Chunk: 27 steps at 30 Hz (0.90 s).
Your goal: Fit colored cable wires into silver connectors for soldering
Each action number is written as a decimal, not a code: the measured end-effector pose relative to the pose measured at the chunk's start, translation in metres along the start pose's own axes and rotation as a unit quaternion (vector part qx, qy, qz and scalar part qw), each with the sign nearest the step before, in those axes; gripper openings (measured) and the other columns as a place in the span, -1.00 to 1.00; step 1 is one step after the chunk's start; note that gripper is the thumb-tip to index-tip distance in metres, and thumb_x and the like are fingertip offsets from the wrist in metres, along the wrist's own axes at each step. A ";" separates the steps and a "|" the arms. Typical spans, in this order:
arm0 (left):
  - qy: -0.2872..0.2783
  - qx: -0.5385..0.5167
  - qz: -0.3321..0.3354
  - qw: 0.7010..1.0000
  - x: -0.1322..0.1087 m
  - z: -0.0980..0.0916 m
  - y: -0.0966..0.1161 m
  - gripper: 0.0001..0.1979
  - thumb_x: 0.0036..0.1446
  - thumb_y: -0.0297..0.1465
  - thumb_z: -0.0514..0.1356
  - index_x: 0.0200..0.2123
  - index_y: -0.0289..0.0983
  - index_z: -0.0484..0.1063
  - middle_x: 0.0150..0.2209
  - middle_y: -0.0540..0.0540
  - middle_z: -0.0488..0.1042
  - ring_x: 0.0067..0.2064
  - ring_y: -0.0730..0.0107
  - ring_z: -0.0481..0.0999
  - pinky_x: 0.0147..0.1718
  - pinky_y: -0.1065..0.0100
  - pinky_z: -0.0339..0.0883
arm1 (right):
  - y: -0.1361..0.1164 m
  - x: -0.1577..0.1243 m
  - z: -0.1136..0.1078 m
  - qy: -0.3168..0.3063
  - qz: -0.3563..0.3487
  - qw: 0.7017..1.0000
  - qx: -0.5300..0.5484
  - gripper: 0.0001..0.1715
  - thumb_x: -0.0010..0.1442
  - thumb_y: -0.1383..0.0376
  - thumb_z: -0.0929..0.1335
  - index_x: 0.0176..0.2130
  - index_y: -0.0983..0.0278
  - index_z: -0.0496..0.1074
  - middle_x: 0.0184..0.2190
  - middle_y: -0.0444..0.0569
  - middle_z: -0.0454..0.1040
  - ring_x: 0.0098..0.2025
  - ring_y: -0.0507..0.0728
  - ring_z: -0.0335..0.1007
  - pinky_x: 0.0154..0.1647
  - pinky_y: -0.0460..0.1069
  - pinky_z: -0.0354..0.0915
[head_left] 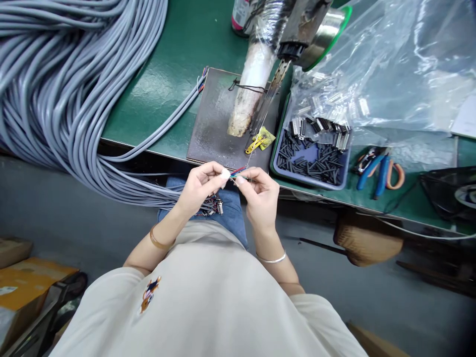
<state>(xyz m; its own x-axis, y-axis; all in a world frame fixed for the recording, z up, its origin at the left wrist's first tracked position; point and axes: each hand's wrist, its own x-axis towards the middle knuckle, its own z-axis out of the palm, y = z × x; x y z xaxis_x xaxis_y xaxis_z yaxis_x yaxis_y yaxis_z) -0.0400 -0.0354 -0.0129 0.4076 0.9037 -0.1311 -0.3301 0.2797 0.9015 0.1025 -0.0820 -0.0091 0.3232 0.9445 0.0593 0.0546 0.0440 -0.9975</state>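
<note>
My left hand (203,186) is closed, pinching a bundle of thin coloured wires (237,172) between taped fingertips. Below it hang several small metal connectors (214,204) on more wires. My right hand (260,196) is closed too, pinching the same coloured wire ends from the right. Both hands hover over my lap, just in front of the bench edge. A dark metal plate (215,124) lies on the green bench right behind them, with a white-wrapped soldering tool (253,84) resting on it.
A big coil of grey cables (67,84) fills the left. A blue tray (275,148) of black tubing pieces and connectors sits at the right, then blue and orange cutters (379,171), clear plastic bags (375,64), a solder spool (327,29), and cardboard boxes (26,282) on the floor.
</note>
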 end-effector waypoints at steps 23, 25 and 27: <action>0.005 0.141 0.123 0.982 0.004 0.010 -0.009 -0.95 0.02 -0.45 0.30 -0.41 -0.31 0.47 -0.45 0.03 0.47 -0.40 0.54 0.44 -0.37 0.51 0.33 | -0.012 0.006 -0.015 -0.013 0.041 0.997 -0.069 -0.80 0.09 0.19 0.48 -0.41 0.29 0.53 -0.51 -0.18 0.37 -0.58 -0.12 -0.04 -0.58 -0.11 -0.13; 0.005 0.137 0.124 0.983 0.003 0.011 -0.009 -0.94 0.01 -0.45 0.30 -0.41 -0.30 0.47 -0.45 0.03 0.47 -0.41 0.55 0.42 -0.39 0.51 0.31 | -0.009 0.008 -0.015 -0.021 0.057 0.997 -0.042 -0.79 0.06 0.17 0.50 -0.42 0.28 0.54 -0.53 -0.18 0.37 -0.57 -0.10 0.02 -0.59 -0.13 -0.08; 0.012 0.135 0.113 0.984 0.003 0.011 -0.009 -0.92 0.00 -0.43 0.31 -0.43 -0.30 0.46 -0.48 0.03 0.44 -0.45 0.57 0.37 -0.43 0.51 0.26 | -0.006 0.009 -0.016 -0.029 0.071 0.997 -0.015 -0.76 0.04 0.14 0.51 -0.42 0.26 0.54 -0.55 -0.17 0.36 -0.55 -0.07 0.10 -0.59 -0.13 -0.02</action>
<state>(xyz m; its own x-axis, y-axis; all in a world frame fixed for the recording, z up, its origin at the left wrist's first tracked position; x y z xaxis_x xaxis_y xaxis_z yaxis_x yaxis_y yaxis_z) -0.0263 -0.0390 -0.0163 0.3282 0.9414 0.0785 -0.1700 -0.0229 0.9852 0.1203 -0.0788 -0.0021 0.2736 0.9580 -0.0856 0.0411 -0.1006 -0.9941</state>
